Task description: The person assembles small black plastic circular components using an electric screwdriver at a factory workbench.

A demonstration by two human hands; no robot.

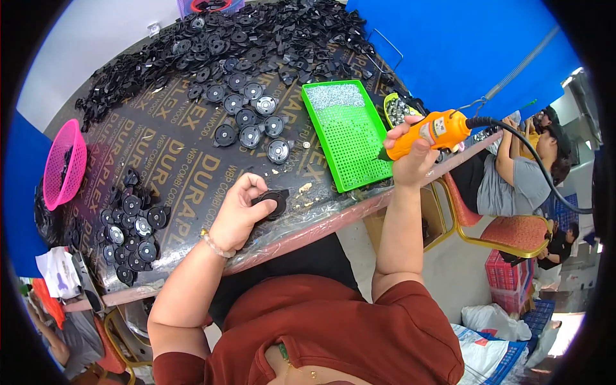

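Observation:
My left hand [243, 210] is closed on a round black plastic part [276, 203] near the table's front edge. In my right hand [412, 154] is an orange electric screwdriver [443, 133], its black cable running off to the right. The tool's tip points down over a green perforated tray [353, 153] with small silvery screws [335, 95] heaped at its far end. Ahead of my left hand lie several round black parts [246, 118], some with silver discs. Another cluster of such parts [132, 230] sits to the left.
A long heap of black plastic pieces [256, 35] spans the far side of the table. At the left stands a pink basket [64, 163]. A yellow-green bowl of metal pieces [399, 110] is beside the tray. A spring [523, 62] hangs above the screwdriver. Other people [520, 170] sit at the right.

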